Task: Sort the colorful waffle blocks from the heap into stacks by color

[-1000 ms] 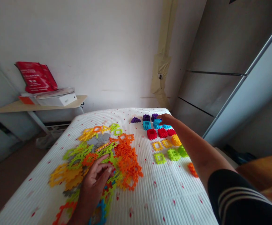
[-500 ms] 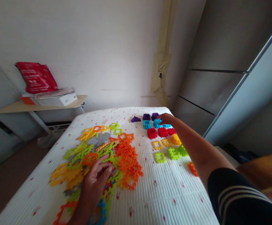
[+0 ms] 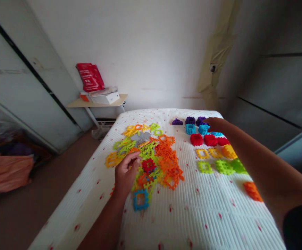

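My left hand (image 3: 127, 170) hovers over the left edge of a mixed heap of flat notched plastic building pieces. Its fingers curve loosely, thumb apart from the index finger, and nothing shows between them. Close to its fingertips are a red square piece (image 3: 149, 166) and green pieces (image 3: 147, 150). My right hand (image 3: 215, 123) reaches to the far right, beside a purple stack (image 3: 201, 121) and above a light-blue stack (image 3: 203, 129). Its fingertips are small and mostly hidden, so a hold cannot be made out.
Sorted rows include red stacks (image 3: 196, 139), yellow squares (image 3: 202, 153), green pieces (image 3: 224, 167) and an orange stack (image 3: 252, 191). Orange pieces (image 3: 170, 170) and a blue square frame (image 3: 141, 200) lie in the heap. Behind stands a small table (image 3: 74, 103) with a white box (image 3: 106, 98).
The view has swung left, so everything sits further right. My right hand has shifted from the light-blue stack towards the purple one. My left hand has drawn off the red piece, which shows more fully.
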Demonstrator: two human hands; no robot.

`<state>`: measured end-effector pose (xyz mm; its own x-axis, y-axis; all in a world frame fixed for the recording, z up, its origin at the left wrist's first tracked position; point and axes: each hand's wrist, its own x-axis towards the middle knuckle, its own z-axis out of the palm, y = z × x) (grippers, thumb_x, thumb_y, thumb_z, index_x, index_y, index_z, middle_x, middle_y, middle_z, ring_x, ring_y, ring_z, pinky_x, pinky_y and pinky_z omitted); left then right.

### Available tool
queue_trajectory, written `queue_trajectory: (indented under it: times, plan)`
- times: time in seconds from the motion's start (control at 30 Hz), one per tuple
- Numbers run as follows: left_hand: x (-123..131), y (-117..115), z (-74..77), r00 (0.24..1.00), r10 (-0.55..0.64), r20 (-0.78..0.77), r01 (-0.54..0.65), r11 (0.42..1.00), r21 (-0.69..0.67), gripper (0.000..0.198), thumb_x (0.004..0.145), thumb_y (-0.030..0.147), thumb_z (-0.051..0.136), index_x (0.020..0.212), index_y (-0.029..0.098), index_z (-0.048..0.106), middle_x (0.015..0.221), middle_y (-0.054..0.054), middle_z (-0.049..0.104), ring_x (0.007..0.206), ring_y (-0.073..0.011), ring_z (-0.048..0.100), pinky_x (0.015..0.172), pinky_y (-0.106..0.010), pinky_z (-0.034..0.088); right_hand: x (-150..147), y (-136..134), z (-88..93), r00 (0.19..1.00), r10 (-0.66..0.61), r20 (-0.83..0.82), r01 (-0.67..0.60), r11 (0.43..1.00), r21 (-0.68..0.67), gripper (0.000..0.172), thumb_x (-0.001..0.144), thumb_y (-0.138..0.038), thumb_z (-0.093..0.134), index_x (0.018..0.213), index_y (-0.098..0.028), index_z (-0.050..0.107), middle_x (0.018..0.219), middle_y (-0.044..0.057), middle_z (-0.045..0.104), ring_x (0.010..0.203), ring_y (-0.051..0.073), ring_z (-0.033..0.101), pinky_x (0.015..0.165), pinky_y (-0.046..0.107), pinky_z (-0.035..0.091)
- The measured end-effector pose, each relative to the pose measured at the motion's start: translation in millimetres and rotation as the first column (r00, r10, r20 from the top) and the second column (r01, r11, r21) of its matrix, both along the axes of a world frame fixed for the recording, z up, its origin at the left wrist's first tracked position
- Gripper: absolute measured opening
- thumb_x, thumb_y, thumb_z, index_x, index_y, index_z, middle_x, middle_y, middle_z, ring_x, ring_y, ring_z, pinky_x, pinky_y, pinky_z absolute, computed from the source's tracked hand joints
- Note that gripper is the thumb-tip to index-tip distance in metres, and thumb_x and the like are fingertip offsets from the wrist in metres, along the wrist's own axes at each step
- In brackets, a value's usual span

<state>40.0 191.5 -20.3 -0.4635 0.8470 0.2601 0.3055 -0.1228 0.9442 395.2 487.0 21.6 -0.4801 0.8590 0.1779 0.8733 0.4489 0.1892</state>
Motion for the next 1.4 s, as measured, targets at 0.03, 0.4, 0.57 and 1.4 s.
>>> queue_trajectory:
  times: [0.03,0.4,0.57,1.4]
  plan:
    - [-7,-4,-0.3,0.997,0.046,-0.063,-0.046,0.999,0.008,0.027,0.075,0.034,0.056,0.094,0.015,0.063,0.082,-0.004,0.066,0.072,-0.0156,0.061,0.071,-0.028,0.049,-3,-5,1.4,1.000,0.011,0.008,-0.011,1.000,0.003,0.050,0.062,-0.015,0.069,0.111,-0.017,0.064,0.108,0.010,0.066,0.092,0.025,0.063,0.075,0.031,0.049]
    - [-11,-37,-17.4,0.625,-0.173,-0.761,0.080,0.984,-0.157,0.017,0.076,0.034,0.057,0.079,0.021,0.068,0.078,-0.005,0.065,0.080,-0.0195,0.057,0.075,-0.033,0.041,-82,-198,-37.4,0.731,0.640,-0.235,-0.669,0.740,-0.064,0.025,0.091,-0.024,0.045,0.109,-0.019,0.060,0.104,0.009,0.065,0.090,0.018,0.062,0.078,0.033,0.051]
    - [4,-29,-12.5,0.509,-0.165,-0.845,-0.050,0.974,-0.221,0.027,0.074,0.045,0.059,0.080,0.021,0.068,0.083,-0.007,0.062,0.086,-0.0232,0.053,0.076,-0.036,0.037,-88,-232,-56.2,0.662,0.663,-0.349,-0.704,0.710,0.015,0.028,0.096,-0.025,0.035,0.102,-0.019,0.062,0.098,0.008,0.066,0.085,0.016,0.061,0.072,0.030,0.051]
    - [20,-32,-7.1,0.449,-0.170,-0.877,-0.165,0.949,-0.268,0.027,0.074,0.047,0.058,0.080,0.023,0.069,0.084,-0.006,0.063,0.089,-0.0249,0.053,0.078,-0.040,0.032,-96,-231,-72.8,0.712,0.614,-0.341,-0.634,0.771,0.065,0.028,0.095,-0.023,0.036,0.110,-0.016,0.059,0.108,0.011,0.063,0.093,0.018,0.060,0.076,0.031,0.052]
